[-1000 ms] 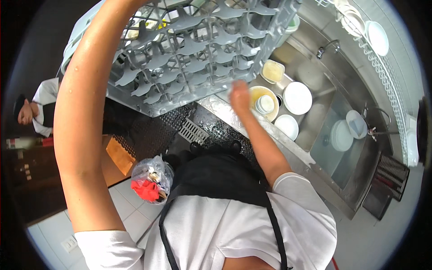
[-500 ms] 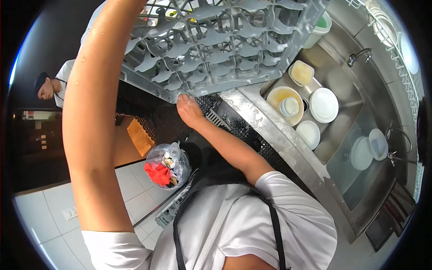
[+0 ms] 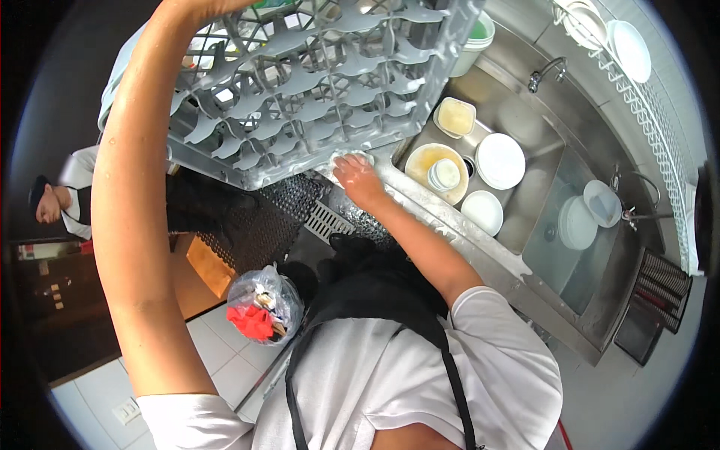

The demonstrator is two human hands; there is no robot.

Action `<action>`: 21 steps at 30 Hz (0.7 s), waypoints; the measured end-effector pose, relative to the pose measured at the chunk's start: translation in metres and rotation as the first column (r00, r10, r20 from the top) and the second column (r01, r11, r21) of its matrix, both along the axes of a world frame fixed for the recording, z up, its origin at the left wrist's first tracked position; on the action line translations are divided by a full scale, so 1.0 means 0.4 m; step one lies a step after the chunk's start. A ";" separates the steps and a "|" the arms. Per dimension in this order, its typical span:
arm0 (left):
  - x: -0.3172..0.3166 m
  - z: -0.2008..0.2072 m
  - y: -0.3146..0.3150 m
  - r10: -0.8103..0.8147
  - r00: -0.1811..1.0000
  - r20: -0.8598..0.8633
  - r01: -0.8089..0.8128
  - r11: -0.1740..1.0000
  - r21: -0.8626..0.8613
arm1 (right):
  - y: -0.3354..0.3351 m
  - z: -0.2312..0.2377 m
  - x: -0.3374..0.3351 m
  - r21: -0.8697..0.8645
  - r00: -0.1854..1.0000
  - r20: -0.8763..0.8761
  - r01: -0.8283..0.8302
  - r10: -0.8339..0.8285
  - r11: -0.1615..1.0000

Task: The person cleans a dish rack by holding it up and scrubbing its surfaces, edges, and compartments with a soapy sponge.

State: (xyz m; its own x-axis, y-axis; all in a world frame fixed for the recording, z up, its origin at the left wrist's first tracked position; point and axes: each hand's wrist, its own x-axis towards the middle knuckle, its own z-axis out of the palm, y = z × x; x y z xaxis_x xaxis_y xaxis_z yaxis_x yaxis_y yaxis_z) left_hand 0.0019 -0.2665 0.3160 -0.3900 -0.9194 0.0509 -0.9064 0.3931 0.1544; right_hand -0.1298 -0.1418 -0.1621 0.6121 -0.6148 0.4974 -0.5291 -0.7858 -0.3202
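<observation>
A grey plastic dishwasher rack [image 3: 300, 97] with rows of pegs stands tilted up in front of me, wet and foamy along its lower edge. My left hand [image 3: 206, 7] reaches to its upper edge at the top of the view, the fingers partly cut off by the frame. Near the rack's lower right edge, my right hand [image 3: 360, 180] is closed, with white suds at its fingertips; whatever it grips is hidden. Below the rack runs the wet steel edge of the sink counter [image 3: 450, 236].
In the right sink basin [image 3: 517, 217] are a yellowish bowl, white plates and small containers; more plates lie in water. A green-and-white bucket [image 3: 472, 49] stands behind. A bagged bin [image 3: 266, 307] is at lower left, a person [image 3: 56, 202] at far left. A wire plate rack [image 3: 622, 86] hangs at right.
My right hand has moved right along the rack's lower edge toward the counter, with more suds at its fingers. The view has shifted; my left hand stays at the upper edge.
</observation>
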 end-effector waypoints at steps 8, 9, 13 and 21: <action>0.000 0.017 0.014 0.024 1.000 0.000 -0.024 0.999 0.026 | -0.083 0.040 0.002 0.319 0.704 0.431 0.465 -0.564 0.825; 0.023 0.009 0.008 -0.001 1.000 -0.028 0.002 0.999 0.048 | -0.088 0.062 0.036 0.356 0.748 0.473 0.322 -0.466 0.877; -0.035 0.060 0.047 0.036 0.994 -0.099 -0.014 0.976 0.215 | -0.191 -0.058 0.057 0.561 0.733 0.256 0.419 -0.631 0.714; -0.032 0.017 -0.020 -0.008 0.990 0.140 0.008 1.000 0.000 | -0.282 -0.115 0.084 0.282 0.810 0.207 0.488 -0.549 0.826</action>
State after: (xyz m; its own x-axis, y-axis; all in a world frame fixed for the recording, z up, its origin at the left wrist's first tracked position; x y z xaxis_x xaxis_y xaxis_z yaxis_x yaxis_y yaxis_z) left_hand -0.0108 -0.2746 0.3228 -0.4009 -0.9161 -0.0043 -0.9159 0.4007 0.0263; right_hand -0.0961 -0.2547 -0.2079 0.0335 -0.9073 0.4192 -0.7076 -0.3177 -0.6312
